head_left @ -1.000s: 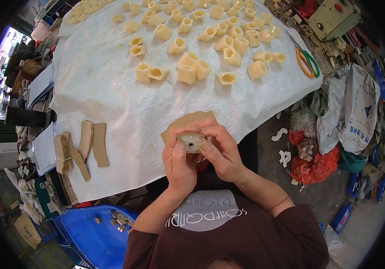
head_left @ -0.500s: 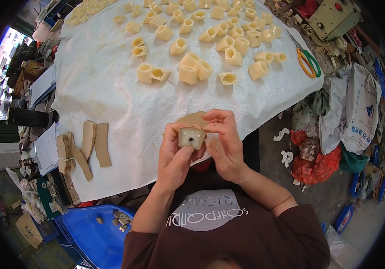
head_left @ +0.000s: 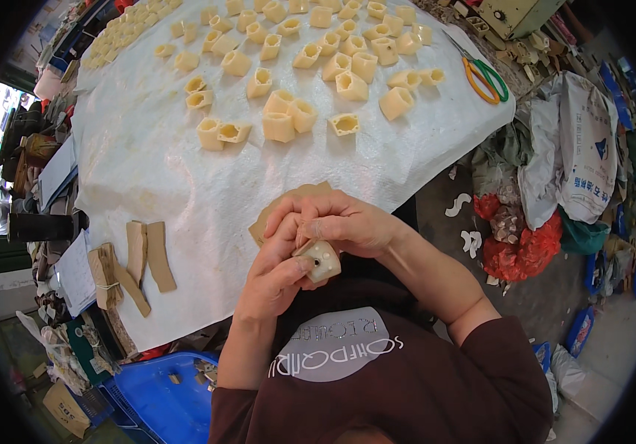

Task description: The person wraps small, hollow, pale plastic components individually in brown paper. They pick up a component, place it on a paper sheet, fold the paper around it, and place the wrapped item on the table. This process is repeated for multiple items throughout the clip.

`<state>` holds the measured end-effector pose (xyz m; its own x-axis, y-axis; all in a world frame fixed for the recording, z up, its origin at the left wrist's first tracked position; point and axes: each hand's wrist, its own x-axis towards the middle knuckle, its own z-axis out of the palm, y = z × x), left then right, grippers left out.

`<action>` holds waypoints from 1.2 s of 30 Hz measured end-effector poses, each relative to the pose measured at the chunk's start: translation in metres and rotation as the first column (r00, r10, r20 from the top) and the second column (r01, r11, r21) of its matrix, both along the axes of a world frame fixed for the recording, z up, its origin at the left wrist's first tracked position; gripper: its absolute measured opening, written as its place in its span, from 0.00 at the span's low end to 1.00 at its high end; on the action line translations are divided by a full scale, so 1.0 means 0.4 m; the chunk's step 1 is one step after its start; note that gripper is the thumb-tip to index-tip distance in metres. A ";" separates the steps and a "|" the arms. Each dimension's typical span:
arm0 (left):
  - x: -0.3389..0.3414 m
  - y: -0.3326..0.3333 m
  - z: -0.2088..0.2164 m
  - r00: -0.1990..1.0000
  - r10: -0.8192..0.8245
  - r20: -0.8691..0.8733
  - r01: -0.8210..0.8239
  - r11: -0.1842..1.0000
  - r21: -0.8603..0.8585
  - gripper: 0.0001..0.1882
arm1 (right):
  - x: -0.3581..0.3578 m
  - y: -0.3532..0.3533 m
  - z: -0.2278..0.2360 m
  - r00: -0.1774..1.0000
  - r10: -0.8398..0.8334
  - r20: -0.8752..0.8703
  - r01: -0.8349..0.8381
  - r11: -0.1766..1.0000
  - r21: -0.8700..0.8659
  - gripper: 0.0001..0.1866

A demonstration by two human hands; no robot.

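Observation:
My left hand (head_left: 270, 270) is closed around a cream plastic shoe heel (head_left: 325, 263), its thumb on the flat end near a dark round hole. A thin tan covering shows along the heel's edge. From the far side, my right hand (head_left: 347, 222) reaches over with bent fingers, pinching at that edge against the left fingertips; exactly what lies between them is mostly hidden. Under and beyond both hands lies a tan sheet piece (head_left: 266, 218) with a curved edge, partly covered by them. Several hollow cream heels (head_left: 279, 126) stand and lie farther up the white-covered table (head_left: 185, 185).
Tan strips (head_left: 159, 255), some tied in a bundle, rest at the table's left. Orange-and-green-handled scissors (head_left: 484, 80) lie at the far right edge. A blue plastic tub (head_left: 159, 392) sits lower left. Red bags (head_left: 533, 251) and white sacks (head_left: 588, 155) crowd the right.
The heel has turned and come slightly nearer to me. My right fingers, raised and apart before, have folded down over the heel and left fingertips. The whole view has shifted a little.

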<state>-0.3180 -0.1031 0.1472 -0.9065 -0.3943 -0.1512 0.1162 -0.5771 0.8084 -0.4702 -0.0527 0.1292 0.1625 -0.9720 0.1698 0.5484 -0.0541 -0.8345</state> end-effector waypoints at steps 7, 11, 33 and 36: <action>-0.003 0.006 0.022 0.995 0.033 0.095 -0.038 0.998 0.045 0.28 | -0.007 0.025 0.036 0.937 -0.139 -0.320 0.129 0.990 -0.052 0.10; -0.017 0.007 0.030 0.991 0.088 0.104 -0.088 0.996 -0.006 0.27 | 0.021 0.037 0.030 0.919 -0.250 -0.305 0.263 0.965 0.001 0.10; -0.025 0.023 0.010 0.965 0.256 0.056 -0.260 0.962 0.083 0.21 | 0.050 0.057 0.014 0.974 -0.225 0.032 0.218 0.964 0.152 0.21; -0.025 0.030 0.005 0.958 0.280 0.054 -0.280 0.960 -0.010 0.21 | 0.055 0.053 0.006 0.969 -0.234 0.076 0.226 0.968 0.106 0.19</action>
<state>-0.3279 -0.0912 0.1493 -0.7503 -0.6315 -0.1956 0.2287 -0.5256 0.8194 -0.4481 -0.0315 0.1315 -0.0788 -0.9939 0.0776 0.6016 -0.1095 -0.7913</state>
